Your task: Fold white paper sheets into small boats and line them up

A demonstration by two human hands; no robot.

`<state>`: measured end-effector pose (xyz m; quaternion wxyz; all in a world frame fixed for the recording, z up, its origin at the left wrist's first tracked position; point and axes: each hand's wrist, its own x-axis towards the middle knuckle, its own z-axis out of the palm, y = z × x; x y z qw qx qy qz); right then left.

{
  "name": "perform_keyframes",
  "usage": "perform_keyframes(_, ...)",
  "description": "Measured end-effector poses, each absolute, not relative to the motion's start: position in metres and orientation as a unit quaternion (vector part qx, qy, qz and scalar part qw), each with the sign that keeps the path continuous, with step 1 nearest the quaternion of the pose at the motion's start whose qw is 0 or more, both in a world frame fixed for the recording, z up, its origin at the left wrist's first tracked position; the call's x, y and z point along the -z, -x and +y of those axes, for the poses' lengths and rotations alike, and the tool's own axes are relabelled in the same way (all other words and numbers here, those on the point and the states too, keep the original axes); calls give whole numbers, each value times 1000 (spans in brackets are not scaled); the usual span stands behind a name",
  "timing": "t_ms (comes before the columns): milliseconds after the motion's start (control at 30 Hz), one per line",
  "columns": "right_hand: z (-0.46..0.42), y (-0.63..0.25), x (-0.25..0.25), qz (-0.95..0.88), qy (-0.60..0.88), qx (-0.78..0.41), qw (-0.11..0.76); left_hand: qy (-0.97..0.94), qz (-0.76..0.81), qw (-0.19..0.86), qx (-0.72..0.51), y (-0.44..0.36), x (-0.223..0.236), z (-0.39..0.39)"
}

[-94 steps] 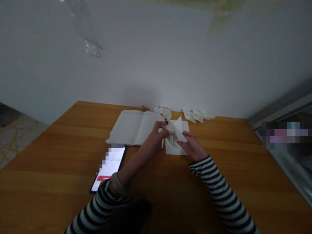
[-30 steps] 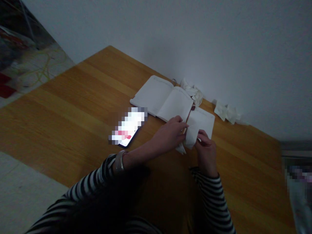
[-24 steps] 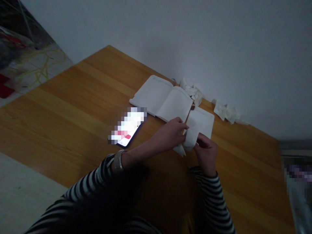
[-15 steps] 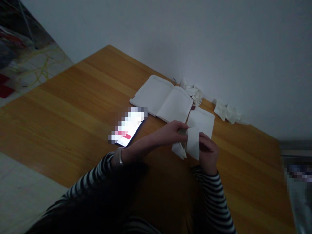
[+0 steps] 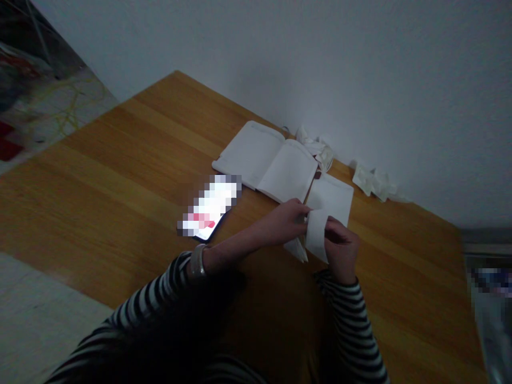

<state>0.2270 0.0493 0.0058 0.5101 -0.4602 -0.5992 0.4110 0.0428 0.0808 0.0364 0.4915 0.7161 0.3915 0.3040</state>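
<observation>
Between my two hands is a folded white paper strip [image 5: 317, 236], its front panel curving downward over the table. My left hand [image 5: 288, 220] is closed on the strip's upper left side, with folded paper ends hanging below the fingers. On the other side, my right hand [image 5: 342, 246] pinches the strip's right edge with curled fingers. The exact fold at the fingertips is too dark to make out. Just behind the hands lies a loose white sheet [image 5: 333, 196], partly covered by them.
An open notebook [image 5: 251, 152] lies beyond my hands on the wooden table [image 5: 120, 160]. To its left front is a lit phone [image 5: 207, 230]. Along the wall [image 5: 360, 80] are a bunched white paper piece [image 5: 314, 145] and a zigzag-folded paper [image 5: 374, 183].
The paper strip has tilted slightly between my hands, and its hanging folded ends now show less. Both hands stay in nearly the same place. The camera view has shifted a little.
</observation>
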Motion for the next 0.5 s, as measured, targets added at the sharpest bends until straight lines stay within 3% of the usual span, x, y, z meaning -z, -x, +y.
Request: perform_keyframes(500, 45, -224, -13, -506, 506, -518, 469, -643, 374, 616, -258, -33, -67, 76)
